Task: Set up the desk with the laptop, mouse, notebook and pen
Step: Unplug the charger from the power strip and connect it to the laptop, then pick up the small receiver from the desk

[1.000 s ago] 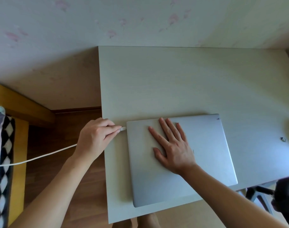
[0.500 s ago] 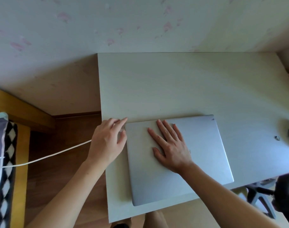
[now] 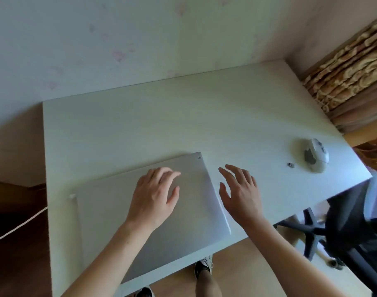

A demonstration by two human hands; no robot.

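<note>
A closed silver laptop [image 3: 110,213] lies near the front edge of the pale desk [image 3: 162,116]. A white charger cable [image 3: 18,226] is plugged in at its left rear corner and runs off to the left. My left hand [image 3: 155,194] hovers over the lid's right half, fingers apart, holding nothing. My right hand [image 3: 239,191] is open just past the laptop's right edge, over the desk. A white and grey mouse [image 3: 316,155] sits at the desk's right end, with a small dark dongle [image 3: 291,165] beside it. No notebook or pen is in view.
A black office chair [image 3: 344,230] stands at the right front of the desk. A patterned curtain [image 3: 346,71] hangs at the far right. The wall runs along the desk's back edge. My feet [image 3: 202,266] show below the front edge.
My left hand left the cable plug and moved right across the lid. My right hand lifted off the lid and shifted past the laptop's right edge. The camera swung right, revealing the mouse.
</note>
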